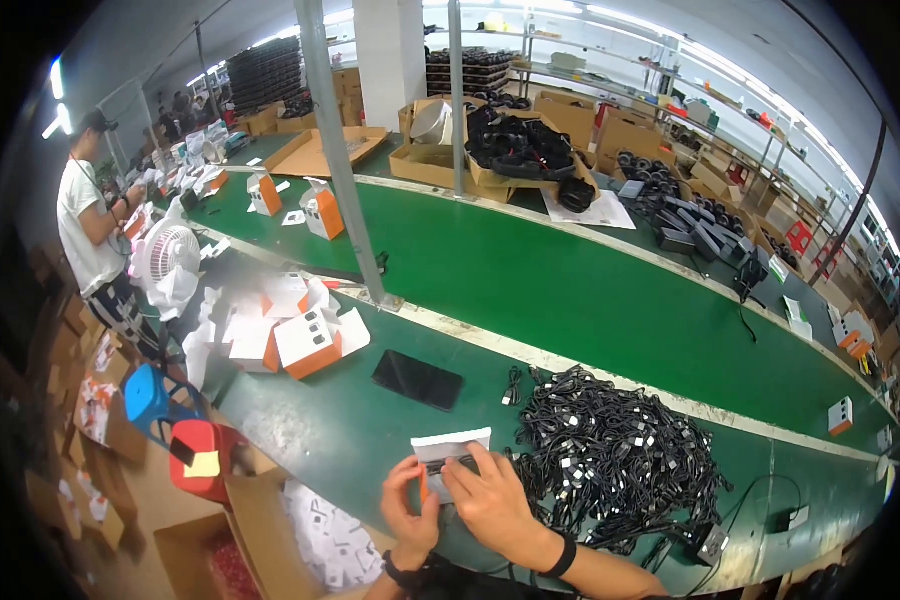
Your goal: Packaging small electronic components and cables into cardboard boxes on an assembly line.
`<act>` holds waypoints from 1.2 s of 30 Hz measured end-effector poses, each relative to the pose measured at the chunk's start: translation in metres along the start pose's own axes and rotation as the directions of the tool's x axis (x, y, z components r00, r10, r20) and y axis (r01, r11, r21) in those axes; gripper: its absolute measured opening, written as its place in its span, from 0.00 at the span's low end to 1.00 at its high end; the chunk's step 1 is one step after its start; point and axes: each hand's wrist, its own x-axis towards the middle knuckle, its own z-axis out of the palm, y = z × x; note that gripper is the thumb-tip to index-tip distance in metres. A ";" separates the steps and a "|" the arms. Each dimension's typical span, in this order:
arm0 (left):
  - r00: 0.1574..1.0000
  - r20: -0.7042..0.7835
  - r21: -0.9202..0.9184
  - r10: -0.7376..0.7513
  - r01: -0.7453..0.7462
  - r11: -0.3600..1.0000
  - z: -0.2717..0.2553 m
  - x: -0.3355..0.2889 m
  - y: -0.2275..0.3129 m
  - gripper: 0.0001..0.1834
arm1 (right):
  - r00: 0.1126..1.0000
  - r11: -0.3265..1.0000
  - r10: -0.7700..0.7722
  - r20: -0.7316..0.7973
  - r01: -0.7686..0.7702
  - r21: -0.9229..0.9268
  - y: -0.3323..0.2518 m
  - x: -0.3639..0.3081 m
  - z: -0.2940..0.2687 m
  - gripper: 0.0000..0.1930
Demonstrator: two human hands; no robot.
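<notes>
Near the table's front edge, a small white-and-orange box (pixel 451 438) is between my hands, its white flap standing up at the far side. My left hand (pixel 410 508) grips the box's left side, fingers bent around it. Over the box's opening lies my right hand (pixel 497 505), fingers bent and pressed to it. Something dark, like a black cable, shows beside the right fingertips; the rest of it is hidden. Just right of my right hand spreads a big heap of black cables (pixel 620 450) with pale plugs. One bundled cable (pixel 512 386) lies apart from the heap.
Beyond the hands lies a black phone (pixel 418 380). White-and-orange boxes (pixel 310 343) are piled at left near a fan (pixel 167 250). A green conveyor belt (pixel 530 280) runs behind a metal post (pixel 340 150). Cartons and stools (pixel 202 450) stand lower left; a person (pixel 90 215) works farther off.
</notes>
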 end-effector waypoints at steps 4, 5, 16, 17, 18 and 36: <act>0.960 0.262 0.222 0.102 -0.162 0.961 -0.012 0.021 0.011 0.09 | 0.997 1.000 -0.006 0.071 0.005 0.017 0.001 -0.003 -0.033 0.19; 0.963 0.267 0.241 0.032 -0.099 0.966 -0.014 0.024 0.010 0.06 | 0.998 0.985 0.051 -0.022 -0.047 0.167 0.001 -0.005 -0.033 0.19; 0.761 0.628 0.220 0.164 -0.376 0.900 -0.020 0.067 0.046 0.25 | 0.981 0.934 0.056 -0.187 0.014 0.356 0.011 -0.050 -0.014 0.21; 0.759 0.631 0.219 0.163 -0.375 0.901 -0.018 0.068 0.053 0.26 | 0.955 0.926 0.071 -0.287 0.044 0.375 0.016 -0.059 -0.008 0.21; 0.757 0.630 0.219 0.171 -0.385 0.897 -0.019 0.066 0.050 0.26 | 0.942 0.931 0.099 -0.320 0.026 0.363 0.019 -0.070 -0.001 0.21; 0.666 0.710 0.346 0.229 -0.613 0.710 -0.023 0.066 0.053 0.23 | 0.989 0.959 0.012 -0.149 0.031 0.281 0.039 -0.038 -0.020 0.16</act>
